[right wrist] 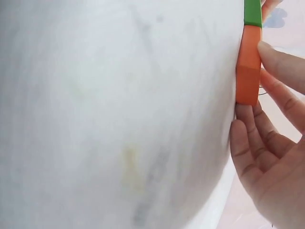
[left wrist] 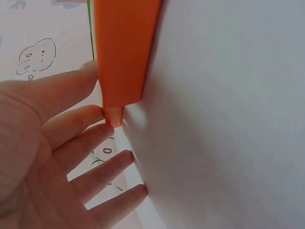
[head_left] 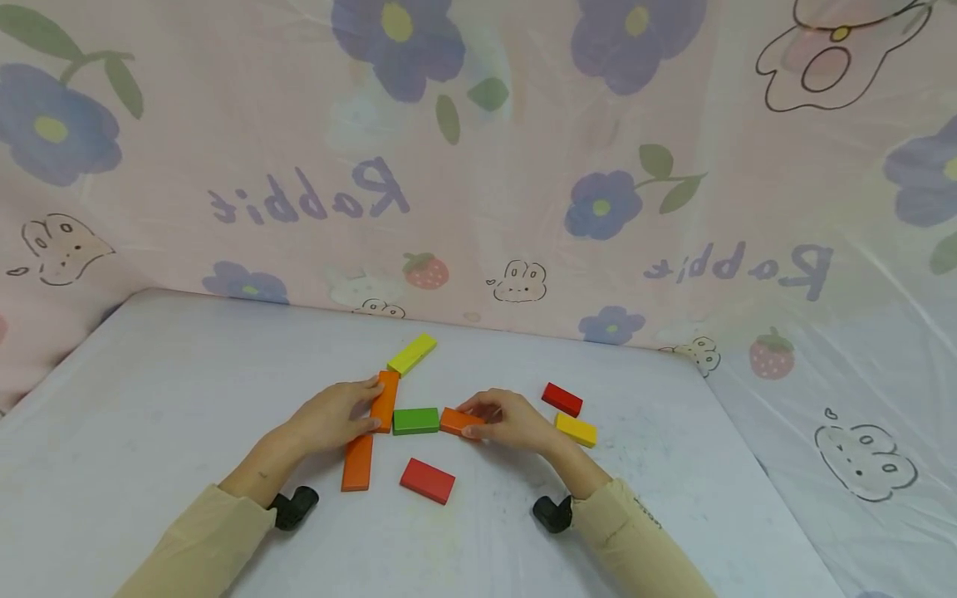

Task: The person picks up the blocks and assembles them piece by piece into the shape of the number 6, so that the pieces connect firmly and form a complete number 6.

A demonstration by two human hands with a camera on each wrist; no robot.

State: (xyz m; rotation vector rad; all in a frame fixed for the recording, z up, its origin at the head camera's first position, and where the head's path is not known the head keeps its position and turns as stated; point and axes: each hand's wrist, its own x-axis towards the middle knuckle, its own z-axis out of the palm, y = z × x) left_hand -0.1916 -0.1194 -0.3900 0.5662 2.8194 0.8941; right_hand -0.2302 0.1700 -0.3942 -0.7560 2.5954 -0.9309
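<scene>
My left hand (head_left: 332, 415) touches the left side of a long orange block (head_left: 385, 402), thumb at its near end and fingertips at its far end. In the left wrist view its fingers (left wrist: 100, 179) are spread and fairly straight. A second orange block (head_left: 358, 463) continues toward me. A green block (head_left: 415, 421) lies crosswise to the right of the long one. At its right end, my right hand (head_left: 510, 421) pinches a shorter orange block (head_left: 453, 420) between thumb and fingers. The right wrist view shows this orange block (right wrist: 248, 67) end to end with the green block (right wrist: 252, 12).
A yellow-green block (head_left: 412, 355) slants off the long orange block's far end. One red block (head_left: 428, 481) lies nearer me, between the forearms. Beyond the right wrist are a smaller red block (head_left: 562, 399) and a yellow block (head_left: 576, 430). A printed curtain (head_left: 478, 208) rises behind the white table.
</scene>
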